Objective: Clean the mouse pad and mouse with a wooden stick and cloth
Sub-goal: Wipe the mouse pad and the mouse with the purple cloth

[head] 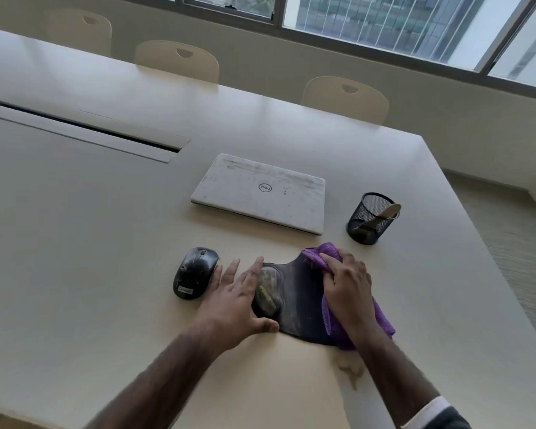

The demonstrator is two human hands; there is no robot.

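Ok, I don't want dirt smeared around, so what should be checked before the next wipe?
1. Mouse pad pinned: ok, left hand presses flat on its left side.
2. Purple cloth held: ok, right hand holds it on the pad.
3. Wrist rest clean: not ok, debris lies on it.
4. Mouse off the pad: ok, it sits left of it.
5. Wooden stick ready: ok, in the mesh cup.
6. Table clean: not ok, smear at pad's near edge.
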